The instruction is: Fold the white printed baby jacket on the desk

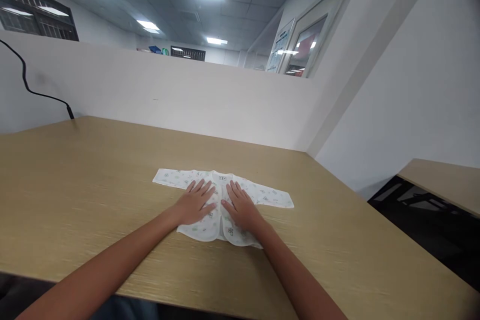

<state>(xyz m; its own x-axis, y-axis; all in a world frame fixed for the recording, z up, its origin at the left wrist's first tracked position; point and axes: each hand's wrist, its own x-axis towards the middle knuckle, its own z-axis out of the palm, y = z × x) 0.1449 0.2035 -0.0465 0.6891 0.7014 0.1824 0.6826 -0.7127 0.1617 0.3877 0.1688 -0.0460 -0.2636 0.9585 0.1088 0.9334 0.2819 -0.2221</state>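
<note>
lying flat on the table (112, 170) beneath the left hand (194, 204), fingers spread, and the right hand (243, 208), fingers closer, thumb apart, the patterned white top (218, 200) points its collar (216, 177) forward, hem (200, 238) toward the wrists; its long axis runs crosswise, sleeves (168, 177) stretching outward past both hands. the neck label (222, 178) between them is too small to read.
</note>
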